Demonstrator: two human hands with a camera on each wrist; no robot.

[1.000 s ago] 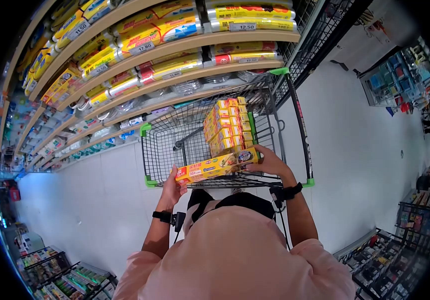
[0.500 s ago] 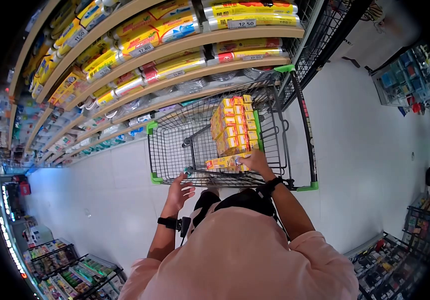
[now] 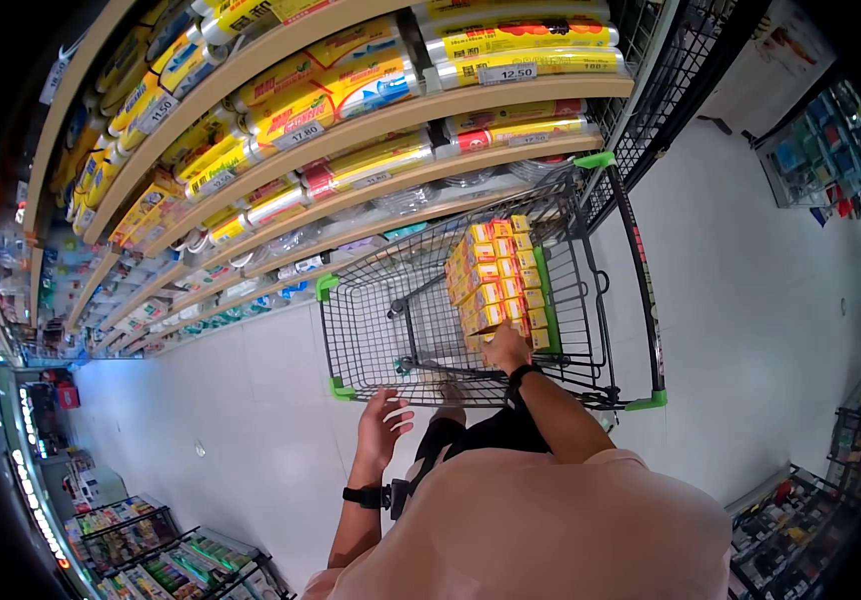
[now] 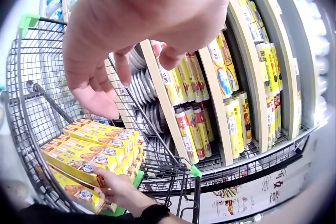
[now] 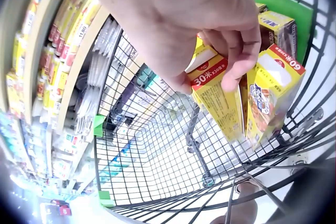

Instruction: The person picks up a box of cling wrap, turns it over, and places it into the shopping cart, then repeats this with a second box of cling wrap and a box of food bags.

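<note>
In the head view my right hand (image 3: 507,348) reaches into the shopping cart (image 3: 342,389), at the near end of a stack of yellow cling film boxes (image 3: 491,265). The right wrist view shows its thumb and fingers pinching the end of a cling film box (image 5: 220,108) with a red band reading 30米. Beside that one stands another box (image 5: 265,98) marked 60米. My left hand (image 3: 383,425) hangs outside the cart's near side, fingers loosely bent, holding nothing. It fills the top of the left wrist view, with the stack (image 4: 89,153) below it.
Shelves (image 3: 371,95) of yellow and silver rolls with price tags run along the cart's far side. A black mesh rack (image 3: 641,100) stands behind the cart's handle (image 3: 641,270). Low display racks (image 3: 166,560) stand behind me on white floor (image 3: 241,400).
Both hands held the cling film box across the cart's near side. My left hand has let go and drawn back, while the right has brought the box in against the stack.
</note>
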